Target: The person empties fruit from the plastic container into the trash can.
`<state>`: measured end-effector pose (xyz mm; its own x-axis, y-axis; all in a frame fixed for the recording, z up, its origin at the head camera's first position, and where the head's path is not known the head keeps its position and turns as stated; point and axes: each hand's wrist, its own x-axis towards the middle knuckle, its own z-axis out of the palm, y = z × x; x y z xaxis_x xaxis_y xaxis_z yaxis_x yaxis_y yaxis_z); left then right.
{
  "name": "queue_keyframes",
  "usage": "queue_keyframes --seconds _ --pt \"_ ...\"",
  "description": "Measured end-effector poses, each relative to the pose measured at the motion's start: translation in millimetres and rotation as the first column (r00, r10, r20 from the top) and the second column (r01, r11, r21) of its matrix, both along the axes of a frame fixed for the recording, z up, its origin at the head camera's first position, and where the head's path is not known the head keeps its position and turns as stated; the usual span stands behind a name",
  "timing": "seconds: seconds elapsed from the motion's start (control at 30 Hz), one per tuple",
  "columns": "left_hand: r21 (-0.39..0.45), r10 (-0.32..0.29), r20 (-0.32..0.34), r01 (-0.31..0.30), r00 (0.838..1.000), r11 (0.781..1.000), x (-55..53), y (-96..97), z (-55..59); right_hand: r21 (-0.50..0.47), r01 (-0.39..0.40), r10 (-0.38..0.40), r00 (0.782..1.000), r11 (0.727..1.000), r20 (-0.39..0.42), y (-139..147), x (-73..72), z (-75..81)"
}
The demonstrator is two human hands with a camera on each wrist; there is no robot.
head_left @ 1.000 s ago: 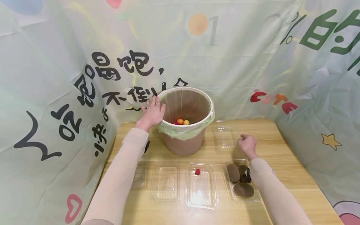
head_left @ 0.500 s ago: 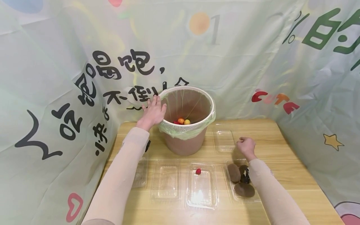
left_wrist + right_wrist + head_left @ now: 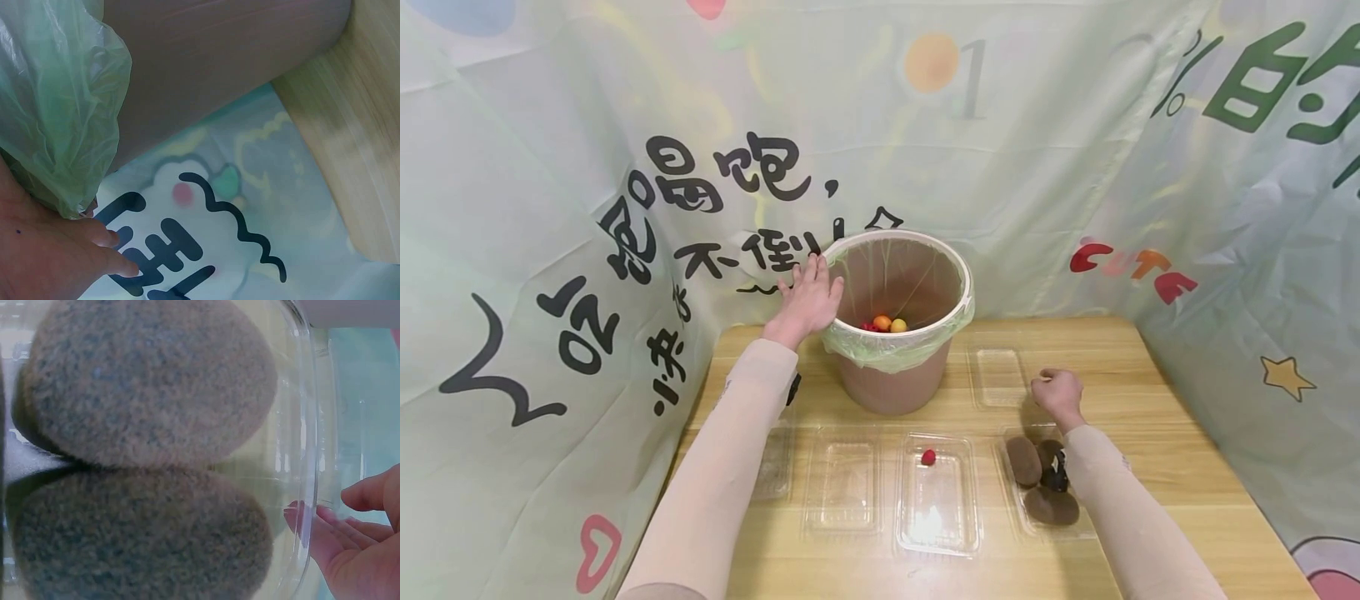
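My left hand (image 3: 808,300) lies on the left rim of a brown bucket (image 3: 891,387), its fingers extended. A green plastic bag (image 3: 62,106) lines the bucket and hangs over its rim. Inside sit an orange fruit (image 3: 882,323), a yellow fruit (image 3: 898,326) and some red ones. Over at the right, my right hand (image 3: 1058,396) has loosely bent fingers with nothing visible in them. Close by on its left is a clear plastic box (image 3: 997,375); touch cannot be told. Brown kiwifruit (image 3: 1051,505) fill another clear box beneath my right wrist.
A raspberry-like red fruit (image 3: 928,457) lies in a clear box (image 3: 936,533) at the front. Left of it stands another clear box (image 3: 842,492), and one more (image 3: 775,467) is partly behind my left sleeve. Printed cloth (image 3: 1037,167) surrounds the wooden table (image 3: 1165,467).
The clear box left of my right hand has shifted slightly nearer, and the right hand has lowered a little. My left hand stays on the bucket rim.
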<state>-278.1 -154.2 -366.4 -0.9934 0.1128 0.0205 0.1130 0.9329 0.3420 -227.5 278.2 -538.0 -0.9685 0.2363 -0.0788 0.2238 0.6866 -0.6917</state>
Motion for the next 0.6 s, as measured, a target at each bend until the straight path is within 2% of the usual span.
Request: queue_keyframes --seconds 0.1,0.2,0.3,0.43,0.6 --pt "0.003 -0.002 0.005 0.002 1.0 1.0 0.3 0.6 0.1 -0.015 0.008 -0.007 1.0 1.0 0.022 3 2.8 3.5" --pt "0.002 -0.004 0.009 0.004 1.0 1.0 -0.5 0.5 -0.3 -0.016 0.014 -0.013 1.0 1.0 0.006 8 5.5 6.7" --pt "-0.001 -0.003 0.011 0.003 1.0 1.0 -1.0 0.1 -0.6 0.015 0.019 -0.018 0.996 1.0 -0.086 11 8.9 10.5" --pt "0.002 -0.005 0.01 0.005 1.0 1.0 -1.2 -0.1 -0.6 0.037 0.041 -0.031 0.969 0.998 -0.243 11 14.8 16.9" --pt "-0.007 -0.006 0.015 0.006 1.0 1.0 -1.8 -0.6 -0.8 0.032 0.055 -0.041 0.941 0.998 -0.337 6 19.8 24.5"
